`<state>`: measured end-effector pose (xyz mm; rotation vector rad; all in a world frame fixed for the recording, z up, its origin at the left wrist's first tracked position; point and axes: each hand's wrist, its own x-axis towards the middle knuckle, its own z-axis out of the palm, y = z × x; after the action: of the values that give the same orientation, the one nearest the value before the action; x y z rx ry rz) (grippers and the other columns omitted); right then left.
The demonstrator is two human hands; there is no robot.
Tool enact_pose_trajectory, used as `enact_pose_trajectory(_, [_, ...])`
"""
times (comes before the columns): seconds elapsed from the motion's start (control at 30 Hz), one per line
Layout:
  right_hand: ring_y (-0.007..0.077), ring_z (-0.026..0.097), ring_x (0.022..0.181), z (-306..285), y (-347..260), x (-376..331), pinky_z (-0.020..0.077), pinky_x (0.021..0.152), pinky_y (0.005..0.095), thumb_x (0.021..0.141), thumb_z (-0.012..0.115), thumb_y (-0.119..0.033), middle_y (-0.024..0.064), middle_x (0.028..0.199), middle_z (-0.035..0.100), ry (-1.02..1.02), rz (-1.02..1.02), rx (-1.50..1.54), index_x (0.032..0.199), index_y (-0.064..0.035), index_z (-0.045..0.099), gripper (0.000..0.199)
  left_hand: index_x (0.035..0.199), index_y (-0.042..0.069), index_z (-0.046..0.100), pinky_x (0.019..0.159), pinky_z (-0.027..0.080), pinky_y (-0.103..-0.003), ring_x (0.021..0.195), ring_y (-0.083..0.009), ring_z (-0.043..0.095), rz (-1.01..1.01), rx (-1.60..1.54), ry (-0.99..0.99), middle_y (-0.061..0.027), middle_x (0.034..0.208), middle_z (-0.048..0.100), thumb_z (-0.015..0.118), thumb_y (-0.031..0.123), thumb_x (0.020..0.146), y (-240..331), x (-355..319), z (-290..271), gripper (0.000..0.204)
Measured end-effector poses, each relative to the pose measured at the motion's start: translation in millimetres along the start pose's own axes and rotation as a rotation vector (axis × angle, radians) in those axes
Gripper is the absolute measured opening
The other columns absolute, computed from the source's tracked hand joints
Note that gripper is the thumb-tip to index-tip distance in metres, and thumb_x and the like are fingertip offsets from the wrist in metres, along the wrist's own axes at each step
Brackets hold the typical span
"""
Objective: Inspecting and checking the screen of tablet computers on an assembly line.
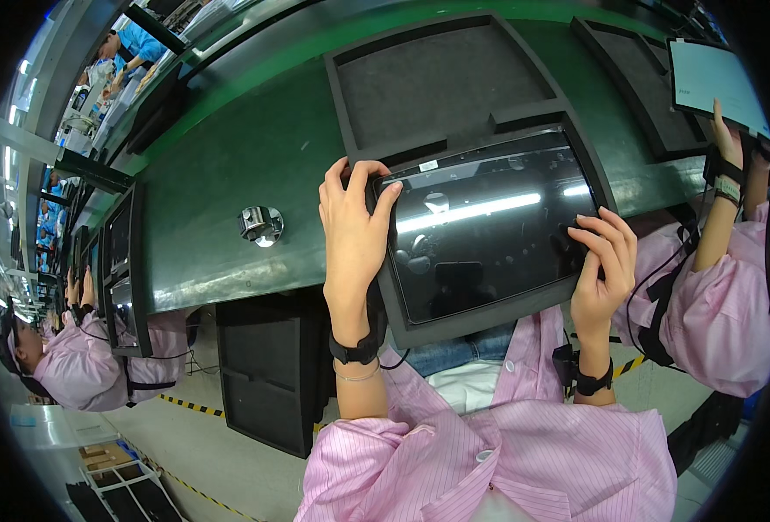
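A glossy black display panel (489,226) with a small white label on its top edge lies in the lower recess of a black foam tray (441,78). Ceiling lights reflect in its face as bright streaks, along with pale smudges. My left hand (356,217) grips the panel's upper left corner, thumb on the glass edge and fingers bent over the tray rim. At the right edge, my right hand (605,270) has curled fingers with their tips on the panel's border. What lies under the fingertips is hidden. Both wrists wear black bands.
A shiny metal fixture (261,226) stands on the green table (219,157) to the left. Another foam tray (637,78) lies at the far right, where a co-worker's hand (726,143) holds a lit screen (717,83). Below the table edge stand black trays (263,374).
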<state>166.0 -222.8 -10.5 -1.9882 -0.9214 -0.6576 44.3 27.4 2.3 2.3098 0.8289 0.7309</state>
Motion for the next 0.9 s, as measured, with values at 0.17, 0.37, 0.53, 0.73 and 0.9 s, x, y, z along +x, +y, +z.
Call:
enact_pose_trajectory(0.17, [0.0287,0.057,0.108,-0.2,-0.3,-0.5,0.0446,0.089,0.0376,0.076,0.054,0.008,0.0068,0.097,0.068,0.004,0.005,0.006,0.085,-0.0042,0.071,0.023,0.106,0.008,0.061,0.105,0.03,-0.044,0.129,-0.0357,0.036,0.006,0.004,0.011,-0.0171,0.124,0.05,0.064,0.024,0.086,0.7,-0.8,0.1,0.026])
enact_pose_trajectory(0.37, [0.0289,0.058,0.107,-0.6,1.0,-1.1,0.0446,0.089,0.0378,0.076,0.054,0.008,0.0068,0.096,0.068,0.012,-0.012,0.012,0.085,-0.0042,0.071,0.023,0.105,0.008,0.06,0.105,0.03,-0.043,0.129,-0.0356,0.037,0.003,-0.007,0.03,-0.0171,0.125,0.05,0.064,0.024,0.086,0.5,-1.8,1.6,0.025])
enact_pose_trajectory(0.53, [0.0285,0.058,0.107,-1.1,1.8,-2.3,0.0446,0.089,0.0376,0.076,0.054,0.008,0.0067,0.097,0.068,0.011,-0.011,0.01,0.085,-0.0042,0.071,0.022,0.105,0.008,0.059,0.105,0.03,-0.044,0.129,-0.0353,0.037,0.01,0.007,0.026,-0.0168,0.125,0.05,0.063,0.024,0.086,-0.9,-2.1,1.8,0.025])
enact_pose_trajectory(0.73, [0.0282,0.058,0.107,-1.3,2.9,-2.8,0.0446,0.09,0.0374,0.076,0.054,0.009,0.0068,0.097,0.067,-0.001,-0.021,0.012,0.086,-0.0038,0.07,0.023,0.105,0.008,0.059,0.104,0.031,-0.044,0.129,-0.0348,0.036,0.017,0.018,0.023,-0.0163,0.125,0.05,0.063,0.025,0.087,-1.8,-3.2,2.3,0.026])
enact_pose_trajectory(0.9, [0.0284,0.058,0.106,-1.2,3.0,-2.7,0.0447,0.09,0.0373,0.076,0.053,0.01,0.0068,0.096,0.067,-0.004,-0.018,0.013,0.085,-0.0036,0.07,0.024,0.105,0.008,0.059,0.103,0.031,-0.043,0.128,-0.0342,0.037,0.022,0.028,0.023,-0.0157,0.124,0.05,0.063,0.026,0.086,-2.4,-2.4,1.7,0.026])
